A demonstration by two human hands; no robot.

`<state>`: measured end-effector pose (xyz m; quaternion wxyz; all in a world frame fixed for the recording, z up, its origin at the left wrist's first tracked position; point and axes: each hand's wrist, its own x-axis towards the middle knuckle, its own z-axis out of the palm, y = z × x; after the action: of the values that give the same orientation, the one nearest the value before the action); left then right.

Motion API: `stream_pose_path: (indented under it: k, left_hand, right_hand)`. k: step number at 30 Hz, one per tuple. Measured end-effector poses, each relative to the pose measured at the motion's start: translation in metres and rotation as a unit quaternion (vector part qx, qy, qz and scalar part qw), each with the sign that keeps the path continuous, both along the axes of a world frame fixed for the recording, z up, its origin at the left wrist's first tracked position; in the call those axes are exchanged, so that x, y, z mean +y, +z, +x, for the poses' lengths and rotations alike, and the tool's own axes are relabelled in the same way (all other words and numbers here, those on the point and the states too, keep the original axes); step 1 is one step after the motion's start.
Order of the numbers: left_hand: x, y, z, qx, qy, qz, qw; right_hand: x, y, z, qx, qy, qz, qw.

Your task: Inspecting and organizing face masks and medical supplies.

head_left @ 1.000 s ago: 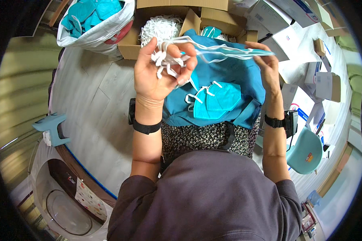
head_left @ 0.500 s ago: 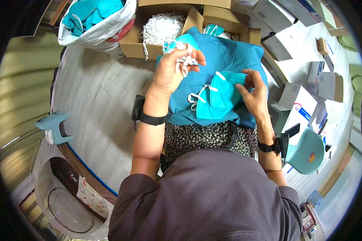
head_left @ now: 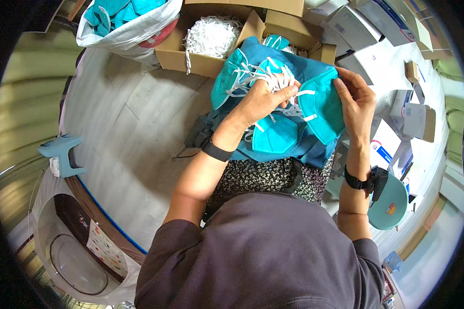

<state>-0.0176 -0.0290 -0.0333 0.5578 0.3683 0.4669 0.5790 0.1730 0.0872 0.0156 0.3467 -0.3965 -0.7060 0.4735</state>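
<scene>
Left hand [head_left: 270, 96] has fingers clenched round straps [head_left: 292, 109], and at its three o'clock the right hand [head_left: 355, 97] pinches a mask [head_left: 322, 109]! Six o'clock, a second mask [head_left: 276, 137] lies on cloth [head_left: 313, 64].

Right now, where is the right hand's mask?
In the head view, the teal mask is right of centre, pinched at its upper right by the right hand, just right of the left hand.
</scene>
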Motion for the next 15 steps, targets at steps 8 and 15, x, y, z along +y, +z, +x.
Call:
stream_pose_path:
  k: [8,15]
  left_hand:
    - [-0.002,0.012,0.009,-0.016,-0.099,-0.007,0.995]
    - [-0.015,0.021,-0.012,-0.035,-0.211,-0.078,0.974]
  right_hand:
    - [0.019,-0.006,0.004,-0.004,-0.024,-0.048,0.999]
    - [0.036,-0.014,0.012,0.0,-0.025,-0.073,0.997]
